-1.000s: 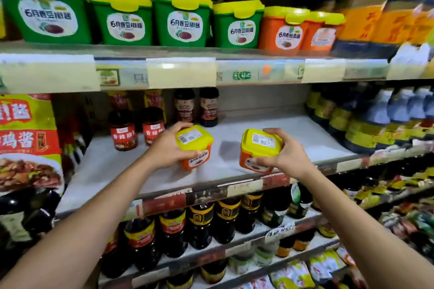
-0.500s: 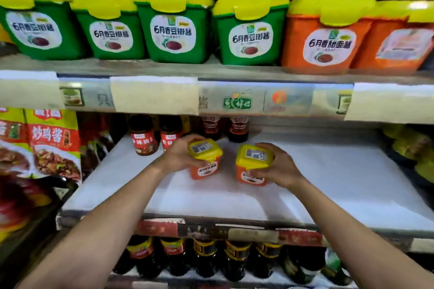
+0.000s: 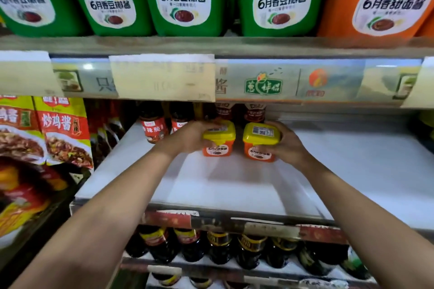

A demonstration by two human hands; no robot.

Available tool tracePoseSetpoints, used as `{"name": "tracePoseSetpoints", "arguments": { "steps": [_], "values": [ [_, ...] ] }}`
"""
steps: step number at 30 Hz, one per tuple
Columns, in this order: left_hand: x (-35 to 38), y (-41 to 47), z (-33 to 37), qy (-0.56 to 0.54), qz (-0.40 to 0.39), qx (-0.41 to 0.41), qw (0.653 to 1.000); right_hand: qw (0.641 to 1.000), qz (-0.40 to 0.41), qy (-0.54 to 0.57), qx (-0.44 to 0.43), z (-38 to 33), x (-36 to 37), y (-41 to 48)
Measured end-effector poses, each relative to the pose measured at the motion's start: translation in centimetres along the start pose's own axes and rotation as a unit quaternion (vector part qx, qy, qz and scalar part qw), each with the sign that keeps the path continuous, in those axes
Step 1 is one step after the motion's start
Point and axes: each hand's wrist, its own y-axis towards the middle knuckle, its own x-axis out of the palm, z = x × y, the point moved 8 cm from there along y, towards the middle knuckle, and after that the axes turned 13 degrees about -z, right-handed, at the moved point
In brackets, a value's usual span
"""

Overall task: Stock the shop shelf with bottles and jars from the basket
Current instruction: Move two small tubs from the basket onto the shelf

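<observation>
The left hand's (image 3: 190,136) fingers (image 3: 210,125) are curling over the top and left side of a small orange tub with a yellow lid, the left tub (image 3: 218,145), and gripping it from the left. The right hand's (image 3: 285,145) fingers (image 3: 277,125) are wrapping round the right side of a matching right tub (image 3: 259,142), with the thumb pressing on its lower front by the label. Both tubs are standing upright, labels facing out, just beside each other with a narrow gap between them. Their bases are sitting down at the white middle shelf (image 3: 234,185), towards its back; whether they are fully resting on it cannot be told.

Just behind the tubs, dark sauce bottles (image 3: 254,112) are standing at the back of the shelf, and red-labelled jars (image 3: 153,128) are standing to the left of the left hand. Further left, sauce pouches (image 3: 63,131) are hanging. On the shelf above, large green tubs (image 3: 185,0) and an orange tub (image 3: 380,2) are lining the edge. Below, dark bottles (image 3: 218,248) are filling the lower row.
</observation>
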Motion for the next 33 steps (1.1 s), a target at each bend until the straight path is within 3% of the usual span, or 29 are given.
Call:
{"name": "tracePoseSetpoints", "arguments": {
  "steps": [2, 5, 8, 11, 20, 33],
  "values": [
    [0.2, -0.6, 0.0, 0.001, 0.052, 0.020, 0.998, 0.999, -0.012, 0.033, 0.005, 0.7, 0.1, -0.6],
    [1.5, -1.7, -1.2, -0.104, 0.141, 0.019, 0.984, 0.997, -0.021, 0.068, 0.008, 2.8, 0.3, -1.7],
    [3.6, -1.8, -2.6, -0.207, 0.175, -0.028, 0.962, 0.999, 0.001, 0.045, 0.014, 3.6, 0.1, -2.1],
    [4.2, -1.7, -2.9, -0.293, 0.210, -0.015, 0.933, 0.999, 0.014, 0.006, 0.033, 3.5, -0.2, -1.4],
    [3.7, -0.8, -3.2, -0.300, 0.263, -0.013, 0.917, 1.000, -0.010, 0.003, 0.027, 3.3, -0.1, 0.5],
    [3.5, 0.1, -3.9, -0.290, 0.261, -0.019, 0.921, 0.999, -0.002, -0.041, 0.004, 2.6, -0.6, 2.0]
  ]
}}
